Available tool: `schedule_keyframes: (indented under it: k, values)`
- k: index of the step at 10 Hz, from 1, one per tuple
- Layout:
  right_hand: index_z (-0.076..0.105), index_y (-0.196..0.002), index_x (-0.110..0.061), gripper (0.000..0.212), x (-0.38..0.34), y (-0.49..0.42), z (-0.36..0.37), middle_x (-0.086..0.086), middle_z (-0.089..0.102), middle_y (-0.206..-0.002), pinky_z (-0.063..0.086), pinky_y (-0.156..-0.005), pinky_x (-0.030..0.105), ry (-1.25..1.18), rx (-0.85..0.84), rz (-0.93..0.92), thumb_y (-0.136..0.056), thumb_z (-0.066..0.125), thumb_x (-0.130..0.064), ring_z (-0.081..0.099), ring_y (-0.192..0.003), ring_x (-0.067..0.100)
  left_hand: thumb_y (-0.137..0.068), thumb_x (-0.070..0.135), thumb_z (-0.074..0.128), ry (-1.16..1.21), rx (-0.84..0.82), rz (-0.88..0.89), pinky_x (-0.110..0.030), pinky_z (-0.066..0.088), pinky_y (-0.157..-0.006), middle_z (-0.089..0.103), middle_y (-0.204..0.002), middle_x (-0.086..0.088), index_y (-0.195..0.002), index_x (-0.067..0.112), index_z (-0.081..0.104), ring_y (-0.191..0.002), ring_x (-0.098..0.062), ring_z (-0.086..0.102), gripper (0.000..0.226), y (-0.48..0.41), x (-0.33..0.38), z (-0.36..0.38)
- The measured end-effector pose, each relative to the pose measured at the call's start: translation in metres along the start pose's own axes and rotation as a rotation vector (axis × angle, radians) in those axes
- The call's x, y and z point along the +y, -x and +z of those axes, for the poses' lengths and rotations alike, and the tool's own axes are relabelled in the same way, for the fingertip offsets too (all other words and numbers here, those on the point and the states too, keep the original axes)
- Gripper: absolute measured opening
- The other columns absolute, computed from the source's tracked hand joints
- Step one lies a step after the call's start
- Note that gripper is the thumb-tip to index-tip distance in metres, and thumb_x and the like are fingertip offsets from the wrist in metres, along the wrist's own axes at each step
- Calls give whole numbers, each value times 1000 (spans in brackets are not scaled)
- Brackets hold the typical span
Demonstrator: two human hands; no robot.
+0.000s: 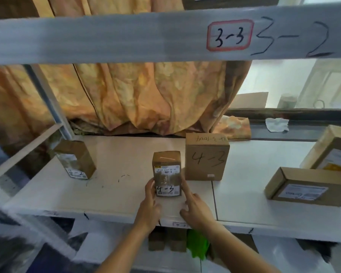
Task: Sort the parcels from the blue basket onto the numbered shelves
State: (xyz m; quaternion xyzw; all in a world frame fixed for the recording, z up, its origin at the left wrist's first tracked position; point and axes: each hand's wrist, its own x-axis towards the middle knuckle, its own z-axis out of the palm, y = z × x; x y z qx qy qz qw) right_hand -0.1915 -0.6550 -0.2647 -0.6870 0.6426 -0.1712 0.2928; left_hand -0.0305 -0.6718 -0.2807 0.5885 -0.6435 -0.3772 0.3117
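While steadying the parcel (166,172) at the shelf (106,194) front edge: gripping with curled left fingers (151,187), touching with straight right fingers (185,189).

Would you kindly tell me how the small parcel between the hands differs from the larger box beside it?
The small parcel is narrower and lower than the larger box. Its 4-3 is on a white label; the larger box's is written on bare cardboard. The left hand holds the small parcel and the right hand touches it; the larger box stands free. Both are brown and upright on the shelf.
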Motion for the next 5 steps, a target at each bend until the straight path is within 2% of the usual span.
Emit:
schedule_keyframes:
  k: [1,2,3,4,5]
  values:
    - [-27,-136,-56,105,4,-5,7,7,51,-118,48,-92,33,-9,9,39,-86,59,-21,53,-98,21,-88,0,45,-19,-48,-16,-34,58,-81,35,-148,-2,-128,57,-5,-104,-15,57,86,-5,-10,3]
    - [-28,-137,-54,105,5,-8,11,6,48,-115,44,-94,34,-5,1,56,-86,58,-21,48,-94,20,-87,2,46,-62,-68,8,-36,55,-89,31,-149,1,-126,66,-15,-114,-17,52,96,-6,-9,1]
    - [-30,-135,-55,107,7,-15,15,3,45,-108,44,-92,35,-3,21,35,-85,59,-22,47,-92,21,-85,3,46,-104,-68,-5,-41,41,-107,23,-155,3,-139,53,-18,-132,-18,38,98,-17,-8,2]
    - [-23,-143,-46,101,5,-13,15,7,47,-119,45,-97,38,17,-21,75,-86,58,-24,49,-99,23,-84,4,49,-139,-75,-70,-42,35,-112,21,-156,-1,-147,33,-19,-137,-21,32,98,-25,-7,2]
    - [-11,-150,-33,94,7,-9,16,10,41,-134,43,-104,39,-19,-48,135,-88,58,-25,48,-116,27,-85,1,51,-115,-87,-100,-34,28,-114,15,-158,-3,-151,21,-7,-141,-21,26,90,-18,-11,7]
